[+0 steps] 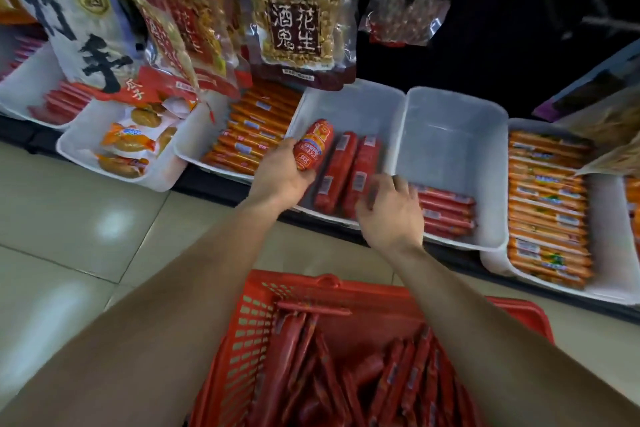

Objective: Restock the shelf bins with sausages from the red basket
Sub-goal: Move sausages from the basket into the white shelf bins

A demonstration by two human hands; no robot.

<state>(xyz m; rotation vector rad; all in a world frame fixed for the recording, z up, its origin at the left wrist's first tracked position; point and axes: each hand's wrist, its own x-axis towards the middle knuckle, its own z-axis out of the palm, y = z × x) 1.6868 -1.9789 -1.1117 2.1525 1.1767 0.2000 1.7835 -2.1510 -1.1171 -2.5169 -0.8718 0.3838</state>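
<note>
At 6 o'clock sits the red basket (pixel 249 329) holding thin sausages (pixel 311 374) — toward 12, the left hand (pixel 280 177) grips a thick red sausage (pixel 315 144) over the white bin (pixel 349 107), beside two laid sausages (pixel 337 173). The right hand (pixel 391 215) is at the bin's 4 o'clock corner, fingers curled — blurred, can't tell if it holds anything.

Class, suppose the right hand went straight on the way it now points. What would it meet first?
Most likely the rightmost red sausage lying in the white bin, just ahead of the right hand; blur hides whether they already touch.
</note>
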